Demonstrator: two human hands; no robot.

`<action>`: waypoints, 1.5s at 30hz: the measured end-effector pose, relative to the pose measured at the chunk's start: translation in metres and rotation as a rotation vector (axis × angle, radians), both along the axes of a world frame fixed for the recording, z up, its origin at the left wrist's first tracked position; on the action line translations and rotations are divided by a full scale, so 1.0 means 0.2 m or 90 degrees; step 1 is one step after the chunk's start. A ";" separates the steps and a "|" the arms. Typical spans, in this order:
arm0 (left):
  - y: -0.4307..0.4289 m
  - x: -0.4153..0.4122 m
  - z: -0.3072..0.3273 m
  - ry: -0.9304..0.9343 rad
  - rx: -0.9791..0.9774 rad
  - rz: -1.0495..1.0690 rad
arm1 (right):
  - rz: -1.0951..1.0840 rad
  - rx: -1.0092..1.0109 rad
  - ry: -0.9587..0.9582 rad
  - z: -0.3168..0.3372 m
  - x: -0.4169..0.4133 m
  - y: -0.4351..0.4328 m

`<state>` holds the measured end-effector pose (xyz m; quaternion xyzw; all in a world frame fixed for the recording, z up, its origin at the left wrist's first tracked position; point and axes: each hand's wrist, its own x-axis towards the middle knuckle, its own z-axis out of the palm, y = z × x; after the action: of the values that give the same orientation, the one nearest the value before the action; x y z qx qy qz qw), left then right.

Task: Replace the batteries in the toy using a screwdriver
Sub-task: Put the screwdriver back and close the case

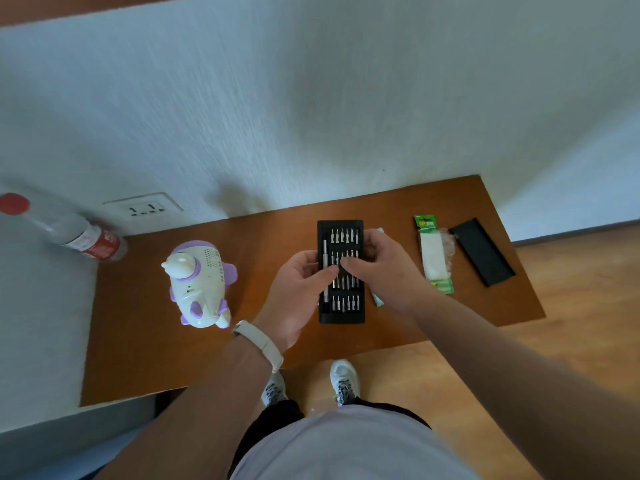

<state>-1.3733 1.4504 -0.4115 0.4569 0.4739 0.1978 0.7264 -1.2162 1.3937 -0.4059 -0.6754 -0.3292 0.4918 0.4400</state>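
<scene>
While our hands work over the black bit tray (341, 315), everything else waits around it on the brown table (145, 358). Far left of the tray, a clear bottle (74, 233) with a red label leans at the wall, blurred. Nearer, still left of the tray, the white and purple toy (199, 284) lies on its side, untouched; we cannot see a battery cover from here. Our left hand (299, 296) steadies the tray's left edge, thumb reaching across the slender driver handle (325, 268) in its slot. Our right hand (381, 268) curls over the middle rows, fingertips pinching down among the bits (whether one is already gripped, we cannot tell, since knuckles hide it). Just right of the tray a pale item (377, 299) peeks out, mostly covered. Farther right lie the green battery pack (434, 254) and the tray's black lid (483, 256), set aside, we judge, to keep the tray reachable.
</scene>
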 end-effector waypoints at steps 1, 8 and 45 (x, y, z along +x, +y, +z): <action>-0.01 0.02 -0.01 0.007 -0.001 -0.008 | -0.005 -0.006 0.000 -0.01 0.02 -0.02; -0.07 0.16 -0.07 0.033 -0.053 -0.029 | -0.074 -0.057 -0.041 -0.16 0.24 -0.19; -0.13 0.69 -0.10 0.141 -0.048 -0.184 | -0.169 -0.319 -0.341 -0.75 1.11 -0.67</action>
<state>-1.2353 1.4246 -0.4319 0.5115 0.4875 0.0217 0.7073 -0.9948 1.2596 -0.5569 -0.9031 -0.2119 0.3020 0.2198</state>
